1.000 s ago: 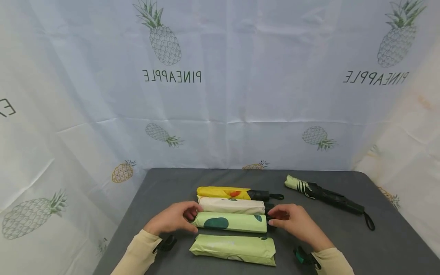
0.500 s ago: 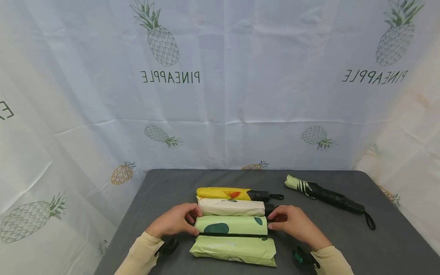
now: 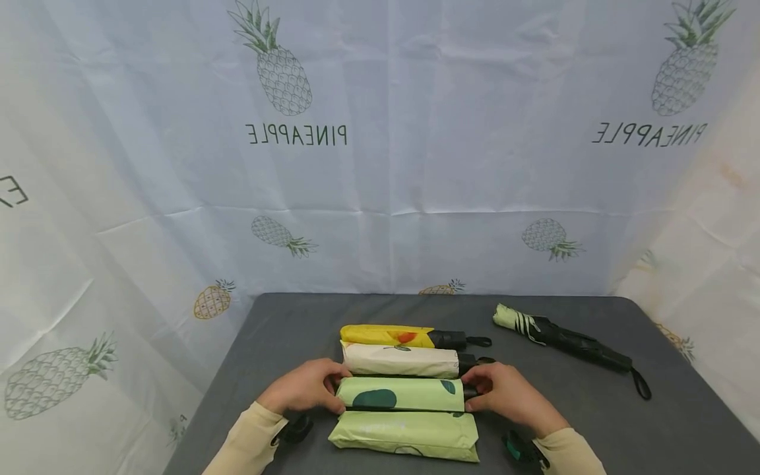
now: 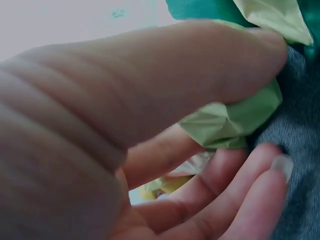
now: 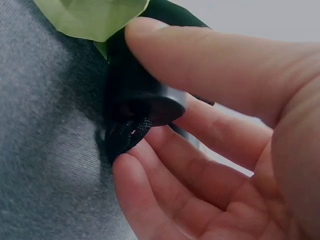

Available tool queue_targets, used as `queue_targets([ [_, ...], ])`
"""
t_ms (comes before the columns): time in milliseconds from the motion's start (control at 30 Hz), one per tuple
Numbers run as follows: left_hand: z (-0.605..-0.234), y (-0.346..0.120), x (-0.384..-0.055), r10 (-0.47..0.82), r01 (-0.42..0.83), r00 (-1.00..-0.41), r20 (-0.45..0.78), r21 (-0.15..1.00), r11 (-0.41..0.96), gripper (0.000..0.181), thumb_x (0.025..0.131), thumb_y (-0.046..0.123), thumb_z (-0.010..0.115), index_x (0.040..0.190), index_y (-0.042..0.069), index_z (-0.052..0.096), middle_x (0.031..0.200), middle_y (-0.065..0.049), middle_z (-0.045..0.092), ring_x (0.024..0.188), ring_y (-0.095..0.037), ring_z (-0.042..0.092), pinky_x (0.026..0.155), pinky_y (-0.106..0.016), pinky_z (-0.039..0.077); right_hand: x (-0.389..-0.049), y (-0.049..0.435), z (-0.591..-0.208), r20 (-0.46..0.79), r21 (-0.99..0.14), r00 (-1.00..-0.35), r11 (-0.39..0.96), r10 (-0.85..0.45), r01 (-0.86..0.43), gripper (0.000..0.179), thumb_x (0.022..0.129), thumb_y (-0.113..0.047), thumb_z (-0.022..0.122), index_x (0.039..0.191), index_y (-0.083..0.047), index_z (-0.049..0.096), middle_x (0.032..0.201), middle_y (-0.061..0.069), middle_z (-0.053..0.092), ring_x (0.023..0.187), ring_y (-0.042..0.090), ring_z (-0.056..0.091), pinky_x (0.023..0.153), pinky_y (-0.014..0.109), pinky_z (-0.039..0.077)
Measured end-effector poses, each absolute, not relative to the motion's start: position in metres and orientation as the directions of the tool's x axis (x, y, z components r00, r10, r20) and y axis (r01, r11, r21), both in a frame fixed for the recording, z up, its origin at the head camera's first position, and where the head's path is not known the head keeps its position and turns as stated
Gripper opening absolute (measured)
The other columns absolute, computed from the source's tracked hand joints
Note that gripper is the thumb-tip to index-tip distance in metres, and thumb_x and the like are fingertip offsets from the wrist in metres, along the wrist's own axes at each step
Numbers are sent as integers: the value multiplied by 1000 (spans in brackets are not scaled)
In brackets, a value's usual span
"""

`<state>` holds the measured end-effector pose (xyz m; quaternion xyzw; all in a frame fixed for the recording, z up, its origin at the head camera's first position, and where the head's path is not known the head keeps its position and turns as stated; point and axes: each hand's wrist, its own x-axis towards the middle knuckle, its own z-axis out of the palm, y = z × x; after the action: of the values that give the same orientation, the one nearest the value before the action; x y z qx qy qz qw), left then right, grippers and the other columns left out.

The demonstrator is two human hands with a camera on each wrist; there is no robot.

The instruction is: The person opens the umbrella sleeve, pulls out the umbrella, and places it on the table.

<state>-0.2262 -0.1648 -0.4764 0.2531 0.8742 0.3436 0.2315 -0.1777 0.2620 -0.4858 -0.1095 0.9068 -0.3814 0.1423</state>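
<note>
On the grey table [image 3: 671,422], a person holds the spotted green umbrella [image 3: 410,394] by its two ends, and from the head view I see that it lies between the cream umbrella [image 3: 400,361] and the wrinkled green umbrella [image 3: 404,435], which is the nearest to the person. The left hand [image 3: 304,387] is bent around the left end; the left wrist view shows more clearly how the light green fabric [image 4: 230,122] sits between thumb and fingers. The right hand [image 3: 506,394] grips the other end, where the head view gives only a short dark piece. In the right wrist view, this is a black handle [image 5: 145,92] with a braided cord loop [image 5: 131,134], the thumb lying on it and the fingers curved behind. Only the head view shows the whole row, with the yellow umbrella [image 3: 386,334] on the far side, also the black-and-green umbrella [image 3: 567,341] lying slanted, well apart at the right, and the pineapple curtain [image 3: 415,178] behind.
</note>
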Motion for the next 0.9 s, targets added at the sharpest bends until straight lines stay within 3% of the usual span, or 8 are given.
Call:
queue_targets([
  [233,-471,-166,-223,594,300,-775,-217,701,647,55,81,23,95,132,10,75,109,-1,70,91,-14,65,78,-34,56,-175,267,-480,-160,-751,-925,651,-344,-112,43,84,-27,94,121,-12,79,116,3,75,97,17,66,79,34,57],
  [433,-463,-170,-221,574,267,-798,-185,745,611,55,84,28,94,132,14,73,118,-3,66,103,-19,66,83,-37,58,-171,271,-468,-108,-772,-939,622,-328,-129,45,85,-30,93,124,-15,78,122,5,73,101,17,66,82,29,58],
  [667,-456,-173,-225,666,39,-719,-198,945,324,52,98,11,79,142,2,54,132,-13,67,114,-31,74,93,-44,63,-171,272,-462,-53,-833,-948,537,-314,-132,44,89,-28,90,128,-13,75,133,10,71,106,13,67,87,26,57],
  [767,-455,-174,-228,699,-2,-697,-159,976,220,55,100,7,76,146,-1,48,140,-17,61,115,-35,75,98,-50,63,-171,272,-460,-40,-866,-945,482,-325,-130,44,92,-26,88,131,-11,73,139,14,69,119,22,69,95,31,59],
  [900,-454,-174,-230,702,11,-703,-113,985,170,58,100,4,76,151,1,48,145,-18,57,118,-28,73,98,-47,64,-171,271,-459,-34,-906,-940,408,-338,-114,46,94,-22,86,134,-7,69,146,20,64,131,32,67,105,40,59],
])
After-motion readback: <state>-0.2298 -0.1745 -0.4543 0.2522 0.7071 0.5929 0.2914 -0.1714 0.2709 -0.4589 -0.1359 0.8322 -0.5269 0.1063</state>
